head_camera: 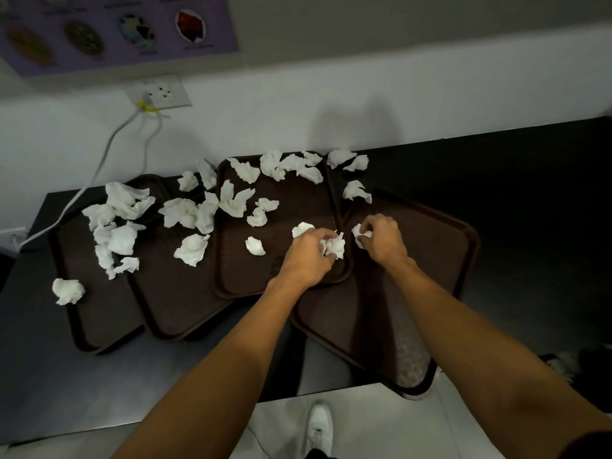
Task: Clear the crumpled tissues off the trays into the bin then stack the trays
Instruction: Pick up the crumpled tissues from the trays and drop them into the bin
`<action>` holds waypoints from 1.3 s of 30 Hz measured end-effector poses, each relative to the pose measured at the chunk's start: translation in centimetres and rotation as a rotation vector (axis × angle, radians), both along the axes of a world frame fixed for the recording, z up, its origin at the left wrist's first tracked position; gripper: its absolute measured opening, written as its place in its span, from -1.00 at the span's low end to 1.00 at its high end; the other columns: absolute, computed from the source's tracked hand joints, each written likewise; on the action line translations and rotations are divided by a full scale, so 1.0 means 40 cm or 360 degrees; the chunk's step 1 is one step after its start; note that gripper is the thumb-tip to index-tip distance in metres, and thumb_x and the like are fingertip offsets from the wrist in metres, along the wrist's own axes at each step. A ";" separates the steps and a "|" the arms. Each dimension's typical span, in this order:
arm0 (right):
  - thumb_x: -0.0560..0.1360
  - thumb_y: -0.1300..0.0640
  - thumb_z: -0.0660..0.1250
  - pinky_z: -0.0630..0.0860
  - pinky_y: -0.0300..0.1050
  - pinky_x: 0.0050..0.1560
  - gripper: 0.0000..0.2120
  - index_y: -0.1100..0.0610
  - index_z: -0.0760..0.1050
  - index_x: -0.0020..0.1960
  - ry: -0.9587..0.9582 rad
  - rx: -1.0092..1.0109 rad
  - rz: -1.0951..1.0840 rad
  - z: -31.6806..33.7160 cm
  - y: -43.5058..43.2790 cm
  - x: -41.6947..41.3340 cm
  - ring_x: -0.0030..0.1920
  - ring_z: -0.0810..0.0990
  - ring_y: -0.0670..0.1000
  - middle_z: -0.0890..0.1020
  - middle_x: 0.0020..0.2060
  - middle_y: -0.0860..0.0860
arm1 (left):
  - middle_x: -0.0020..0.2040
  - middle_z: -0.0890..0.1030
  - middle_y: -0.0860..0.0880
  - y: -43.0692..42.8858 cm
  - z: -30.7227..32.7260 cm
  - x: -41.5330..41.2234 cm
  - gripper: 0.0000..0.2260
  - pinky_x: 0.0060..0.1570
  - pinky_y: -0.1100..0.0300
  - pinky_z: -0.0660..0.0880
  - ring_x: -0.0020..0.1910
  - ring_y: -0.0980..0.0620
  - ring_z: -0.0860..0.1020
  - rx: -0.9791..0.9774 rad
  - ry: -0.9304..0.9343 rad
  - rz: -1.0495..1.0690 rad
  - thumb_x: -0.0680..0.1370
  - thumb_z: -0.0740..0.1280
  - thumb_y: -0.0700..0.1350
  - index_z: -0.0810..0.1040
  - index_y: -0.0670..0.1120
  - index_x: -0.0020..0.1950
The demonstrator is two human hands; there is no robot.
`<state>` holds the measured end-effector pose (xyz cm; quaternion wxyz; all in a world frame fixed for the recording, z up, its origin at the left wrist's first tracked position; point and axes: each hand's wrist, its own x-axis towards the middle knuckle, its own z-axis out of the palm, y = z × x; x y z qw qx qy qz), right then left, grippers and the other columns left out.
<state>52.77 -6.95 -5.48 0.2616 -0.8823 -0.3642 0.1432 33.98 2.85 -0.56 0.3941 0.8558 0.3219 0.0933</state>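
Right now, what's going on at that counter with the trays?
A person is gathering crumpled tissues off four overlapping brown trays on a dark counter. The left hand grips a wad on the middle tray; the right hand pinches a smaller tissue at the rightmost tray's edge. Most tissues lie scattered over the trays further left. No bin shows, and the trays are not yet stacked.

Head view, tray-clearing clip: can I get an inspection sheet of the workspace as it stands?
Surface: dark counter against a white wall.
Job's things: overlapping brown trays, crumpled tissues scattered across them; bin not seen.
Clutter: nothing seen.
Grips: left hand grips a tissue wad; right hand pinches a smaller tissue.
Cables: white cable runs from the wall socket down past the counter's left edge.
Surroundings: food poster on the wall, white shoe on pale floor.
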 end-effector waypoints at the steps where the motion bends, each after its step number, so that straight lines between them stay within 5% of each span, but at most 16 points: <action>1: 0.43 0.23 0.55 0.50 -0.07 0.06 -0.79 0.09 0.57 -0.02 0.0019 0.0017 -0.0022 0.000 -0.006 -0.003 0.12 0.53 0.08 0.60 0.02 0.04 | 0.20 0.59 0.06 0.002 0.000 0.005 -0.61 0.12 0.10 0.58 0.05 0.07 0.59 0.0015 0.0017 0.0002 0.47 0.52 -0.14 0.61 0.06 0.27; 7: 0.45 0.27 0.52 0.55 -0.04 0.19 -0.55 0.13 0.58 0.32 0.0064 0.0012 -0.0059 0.002 -0.042 -0.027 0.17 0.56 0.08 0.60 0.13 0.09 | 0.24 0.55 0.00 0.015 0.001 0.039 -0.54 0.16 0.03 0.55 0.18 -0.01 0.55 0.0232 0.0200 -0.0154 0.47 0.51 -0.14 0.56 0.07 0.36; 13: 0.49 0.22 0.48 0.59 0.00 0.15 -0.63 0.14 0.62 0.29 0.0082 -0.0031 -0.0101 0.007 -0.083 -0.052 0.13 0.59 0.12 0.58 0.13 0.11 | 0.28 0.49 -0.04 0.010 -0.009 0.058 -0.66 0.16 0.01 0.55 0.23 -0.07 0.53 0.0443 0.0321 -0.0239 0.50 0.50 -0.14 0.66 0.02 0.27; 26: 0.51 0.21 0.49 0.43 -0.29 0.03 -0.65 0.09 0.60 0.28 0.0191 0.0259 -0.0338 0.081 -0.129 -0.157 -0.01 0.54 -0.08 0.55 0.05 0.01 | 0.18 0.54 0.05 0.012 0.040 -0.066 -0.66 0.16 0.10 0.52 0.17 0.02 0.48 0.0397 -0.0250 0.0187 0.50 0.50 0.09 0.68 -0.03 0.20; 34: 0.50 0.13 0.51 0.57 -0.15 0.14 -0.68 -0.02 0.62 0.24 0.0240 0.0485 -0.0274 0.167 -0.088 -0.311 0.04 0.60 -0.03 0.61 0.03 -0.07 | -0.03 0.60 0.11 0.019 0.108 -0.257 -0.75 -0.08 0.28 0.56 -0.12 0.16 0.59 0.0226 -0.0504 0.0362 0.54 0.47 0.06 0.66 0.00 0.17; 39: 0.50 0.15 0.51 0.45 -0.48 -0.09 -0.69 -0.02 0.62 0.22 0.0272 0.0578 -0.0168 0.223 -0.047 -0.464 -0.11 0.57 -0.15 0.62 0.01 -0.07 | -0.04 0.60 0.09 0.026 0.113 -0.417 -0.76 -0.13 0.40 0.53 -0.12 0.20 0.60 0.0186 -0.0553 0.0457 0.54 0.47 0.01 0.67 -0.04 0.17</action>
